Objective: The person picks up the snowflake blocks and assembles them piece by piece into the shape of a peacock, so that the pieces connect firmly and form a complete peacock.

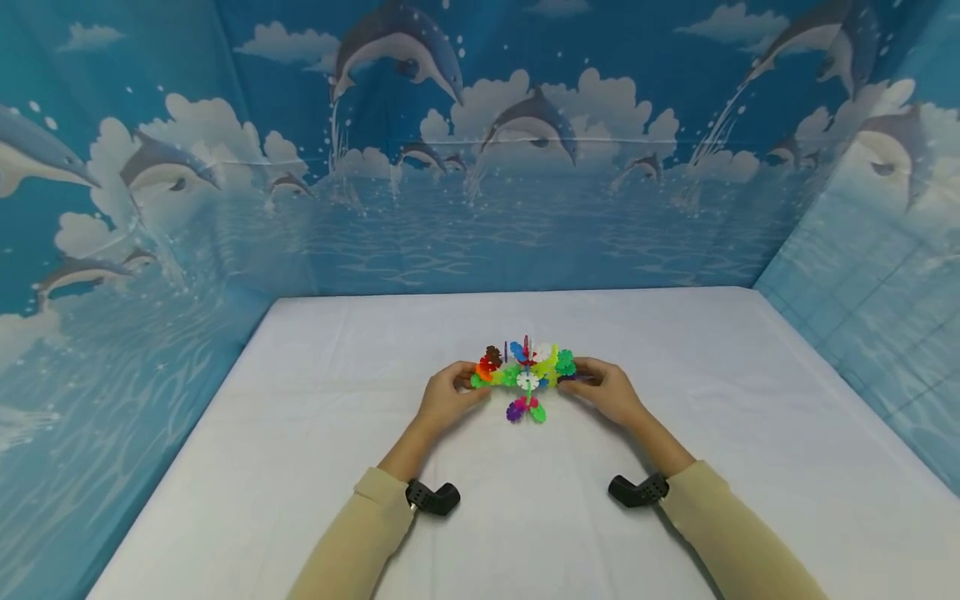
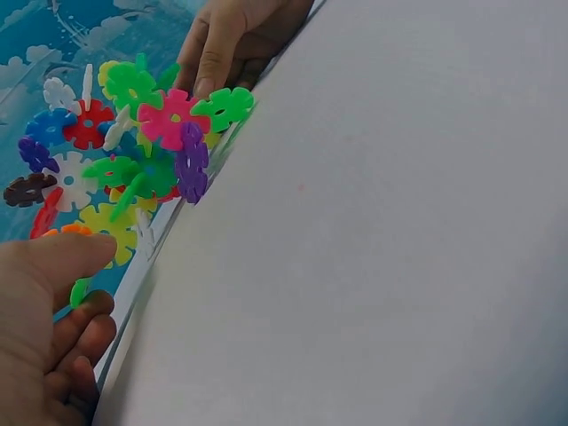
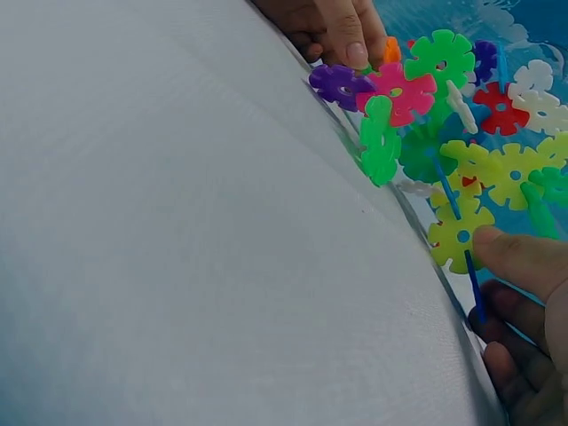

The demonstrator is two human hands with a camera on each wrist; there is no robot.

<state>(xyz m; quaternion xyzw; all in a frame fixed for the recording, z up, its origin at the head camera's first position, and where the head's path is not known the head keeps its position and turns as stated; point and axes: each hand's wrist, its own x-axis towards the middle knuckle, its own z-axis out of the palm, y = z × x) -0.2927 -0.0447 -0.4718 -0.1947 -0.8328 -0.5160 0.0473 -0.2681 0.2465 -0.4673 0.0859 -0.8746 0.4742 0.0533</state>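
Observation:
A many-coloured cluster of interlocking snowflake discs (image 1: 527, 381) sits over the white table, between both hands. My left hand (image 1: 447, 397) grips its left end. In the left wrist view, the left thumb (image 2: 84, 255) lies by orange and yellow discs, with a green disc (image 2: 80, 293) between it and the curled fingers. At the opposite end, my right hand (image 1: 609, 393) pinches the cluster. The right wrist view shows the right thumb (image 3: 510, 257) against a yellow disc (image 3: 460, 238), with a blue disc (image 3: 475, 286) edge-on at the fingers. Pink, purple and green discs (image 1: 527, 408) jut toward me.
A white cloth covers the table (image 1: 525, 517). Behind and beside it hangs a blue curtain (image 1: 480, 225) printed with dolphins and clouds. Each wrist carries a black strapped device, the left one (image 1: 433, 497) and the right one (image 1: 637, 491), next to beige sleeves.

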